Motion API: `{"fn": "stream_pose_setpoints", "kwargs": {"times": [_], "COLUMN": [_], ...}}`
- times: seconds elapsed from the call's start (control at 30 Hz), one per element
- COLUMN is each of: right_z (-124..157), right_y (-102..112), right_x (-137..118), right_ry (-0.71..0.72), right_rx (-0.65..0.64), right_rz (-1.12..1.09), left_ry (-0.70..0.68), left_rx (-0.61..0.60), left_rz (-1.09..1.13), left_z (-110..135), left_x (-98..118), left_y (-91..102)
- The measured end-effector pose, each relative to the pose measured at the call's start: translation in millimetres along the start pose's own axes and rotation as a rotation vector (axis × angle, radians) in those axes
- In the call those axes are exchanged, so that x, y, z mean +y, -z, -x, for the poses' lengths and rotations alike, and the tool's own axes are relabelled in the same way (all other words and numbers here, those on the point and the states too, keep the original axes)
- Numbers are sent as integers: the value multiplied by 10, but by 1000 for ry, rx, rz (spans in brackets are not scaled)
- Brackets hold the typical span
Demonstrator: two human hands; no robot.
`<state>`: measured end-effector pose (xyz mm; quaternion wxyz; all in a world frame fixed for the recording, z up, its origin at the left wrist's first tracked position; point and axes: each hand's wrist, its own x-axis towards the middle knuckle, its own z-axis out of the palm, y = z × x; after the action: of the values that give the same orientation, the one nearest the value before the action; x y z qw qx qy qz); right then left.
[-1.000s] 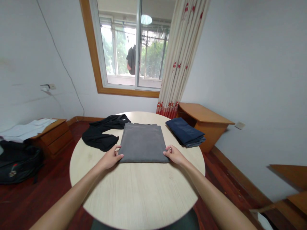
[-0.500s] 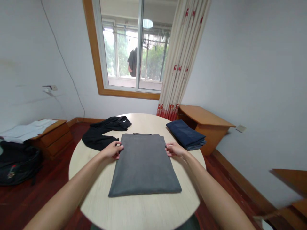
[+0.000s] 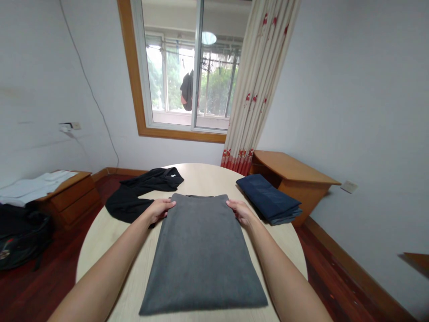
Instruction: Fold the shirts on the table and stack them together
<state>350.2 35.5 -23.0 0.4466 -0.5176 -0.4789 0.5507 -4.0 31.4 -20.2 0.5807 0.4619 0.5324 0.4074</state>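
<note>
A folded grey garment [image 3: 201,250] lies flat on the round pale wooden table [image 3: 103,235], reaching from the middle to the near edge. My left hand [image 3: 160,209] grips its far left corner with fingers curled over the cloth. My right hand [image 3: 239,210] holds the far right corner the same way. Both forearms run along the garment's sides.
A crumpled black garment [image 3: 140,192] lies at the table's far left. A folded navy garment [image 3: 270,199] sits at the far right. An orange desk [image 3: 295,172] stands beyond by the curtain. A low cabinet [image 3: 67,194] and a dark bag [image 3: 18,237] are at the left.
The grey garment has been pulled toward me across the table. My hands have shifted from its near corners to its far corners.
</note>
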Motion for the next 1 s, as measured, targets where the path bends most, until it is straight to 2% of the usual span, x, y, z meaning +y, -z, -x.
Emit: {"fn": "stream_pose_setpoints", "kwargs": {"times": [0.1, 0.17, 0.23, 0.33, 0.4, 0.47, 0.57, 0.73, 0.83, 1.0], "right_z": [-35, -57, -69, -74, -83, -108, -176, -290, -317, -335], "right_y": [55, 98, 135, 141, 112, 79, 59, 93, 112, 135], "right_x": [-25, -54, -68, -29, 25, 78, 129, 151, 172, 162], "right_ry": [78, 204, 350, 493, 510, 482, 409, 349, 345, 359], "right_rx": [110, 193, 283, 404, 434, 418, 334, 109, 39, 139], "right_rz": [-28, 15, 157, 521, 711, 777, 722, 428, 263, 99], "left_ry": [-74, -160, -262, -374, -396, -386, -375, -344, -334, -385], "left_rx": [18, 75, 167, 304, 352, 364, 309, 84, 126, 267], "left_rz": [2, -42, -143, -431, -603, -658, -554, -362, -355, -483], "left_z": [14, 24, 28, 23, 10, -17, -82, -166, -160, -91], "left_x": [55, 111, 154, 155, 119, 77, 50, 86, 89, 129], "left_y": [24, 46, 60, 46, 14, -23, -66, -78, -60, -56]}}
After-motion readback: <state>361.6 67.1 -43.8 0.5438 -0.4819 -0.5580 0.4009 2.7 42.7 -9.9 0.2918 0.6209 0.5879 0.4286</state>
